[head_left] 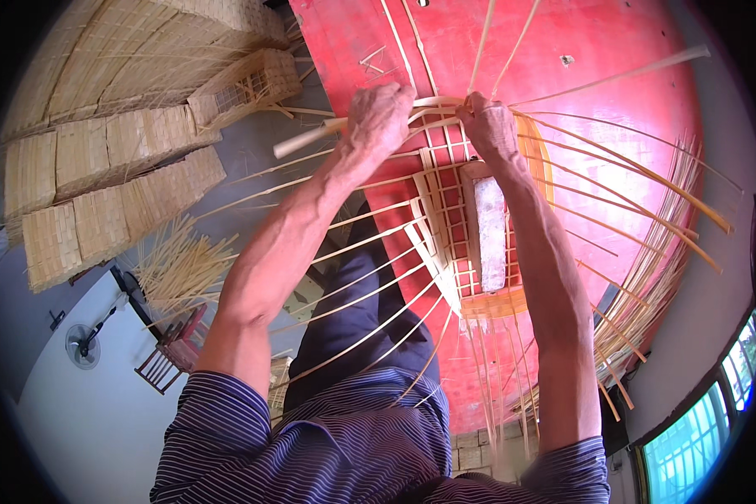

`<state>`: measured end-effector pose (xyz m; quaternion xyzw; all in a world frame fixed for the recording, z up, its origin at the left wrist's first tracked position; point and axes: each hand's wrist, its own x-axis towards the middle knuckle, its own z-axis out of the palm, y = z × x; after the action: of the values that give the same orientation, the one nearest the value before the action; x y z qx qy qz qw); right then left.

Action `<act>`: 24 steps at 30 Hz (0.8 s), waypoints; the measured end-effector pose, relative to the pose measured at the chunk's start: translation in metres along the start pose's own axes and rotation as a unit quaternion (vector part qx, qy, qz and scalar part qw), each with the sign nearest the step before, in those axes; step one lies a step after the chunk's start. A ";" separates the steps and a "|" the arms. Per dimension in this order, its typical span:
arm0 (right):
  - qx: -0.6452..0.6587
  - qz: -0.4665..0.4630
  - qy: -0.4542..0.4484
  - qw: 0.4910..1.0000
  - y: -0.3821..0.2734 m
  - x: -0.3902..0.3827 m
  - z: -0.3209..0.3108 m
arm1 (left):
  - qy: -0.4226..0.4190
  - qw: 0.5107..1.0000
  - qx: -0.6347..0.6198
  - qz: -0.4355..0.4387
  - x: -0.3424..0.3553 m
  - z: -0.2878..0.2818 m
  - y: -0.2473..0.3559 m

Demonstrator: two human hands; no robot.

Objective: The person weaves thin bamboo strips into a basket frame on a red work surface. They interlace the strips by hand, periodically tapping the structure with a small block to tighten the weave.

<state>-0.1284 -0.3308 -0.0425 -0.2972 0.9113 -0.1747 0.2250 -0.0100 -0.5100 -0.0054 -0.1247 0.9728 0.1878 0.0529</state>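
Observation:
A half-woven bamboo basket base (pixel 458 218) lies on the red tabletop, with long loose strips fanning out from its sides. At its far end my left hand (pixel 382 118) is closed around a pale bamboo strip (pixel 437 102) that bends across to the right. My right hand (pixel 489 128) pinches the same strip near its other end, its fingertips partly hidden. On the lattice rests a long whitish block (pixel 489 231), just nearer to me than my right hand. A wider orange-tan band (pixel 496 303) curves round the near end and right side of the base.
Stacks of woven bamboo baskets (pixel 101 151) stand at the far left. Below them are a bundle of cut strips (pixel 185 260), a wooden chair (pixel 172 349) and a fan (pixel 82 344). Long thin strips (pixel 655 269) are heaped along the right side of the red table (pixel 613 50).

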 end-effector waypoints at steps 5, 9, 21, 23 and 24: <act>0.021 0.034 -0.027 0.999 0.013 0.005 -0.001 | -0.125 0.987 -0.067 -0.078 -0.025 0.003 0.047; 0.037 0.039 -0.025 0.998 0.008 0.008 0.005 | -0.099 0.777 -0.519 -0.342 -0.021 0.020 0.034; 0.093 0.028 -0.028 0.995 0.012 0.007 -0.004 | -0.110 0.919 -0.256 -0.279 0.005 0.034 0.003; 0.067 0.034 -0.016 0.997 0.019 0.007 0.000 | -0.181 0.951 -0.107 -0.225 0.002 0.015 0.013; 0.067 0.027 -0.017 0.997 0.010 0.012 0.006 | -0.104 0.974 -0.086 -0.184 -0.010 0.033 -0.008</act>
<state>-0.1388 -0.3314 -0.0554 -0.2598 0.9012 -0.2244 0.2647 0.0040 -0.5024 -0.0368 -0.2856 0.9026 0.2696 0.1764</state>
